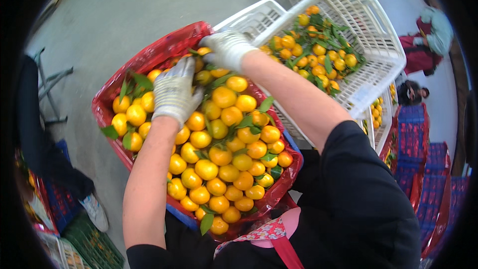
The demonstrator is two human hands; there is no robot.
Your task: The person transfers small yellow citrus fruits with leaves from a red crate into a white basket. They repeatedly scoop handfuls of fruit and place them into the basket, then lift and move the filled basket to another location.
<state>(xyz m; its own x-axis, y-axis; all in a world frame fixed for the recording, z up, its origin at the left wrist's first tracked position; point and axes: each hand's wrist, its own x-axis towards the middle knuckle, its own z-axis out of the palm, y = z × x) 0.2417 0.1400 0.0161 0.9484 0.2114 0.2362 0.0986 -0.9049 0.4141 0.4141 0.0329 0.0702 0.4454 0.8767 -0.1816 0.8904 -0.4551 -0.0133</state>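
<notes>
A blue crate (182, 215) lined with red plastic film (112, 78) stands before me, heaped with mandarins (220, 155) that carry green leaves. My left hand (176, 91), in a striped knit glove, lies over the fruit toward the far side, fingers spread downward; whether it grips a mandarin is hidden. My right hand (228, 50), also gloved, is at the far right corner of the crate, beside the film's edge and close to a small mandarin (204, 50). It is blurred, and its fingertips are partly out of sight.
At the right, a tilted white plastic crate (381, 45) holds leafy mandarins (319, 59), above another white crate (254, 16). Red-lined blue crates (410, 134) are stacked farther right, near other people (429, 41). At left are a person's leg (48, 149), a metal stand (50, 86) and a green crate (93, 244).
</notes>
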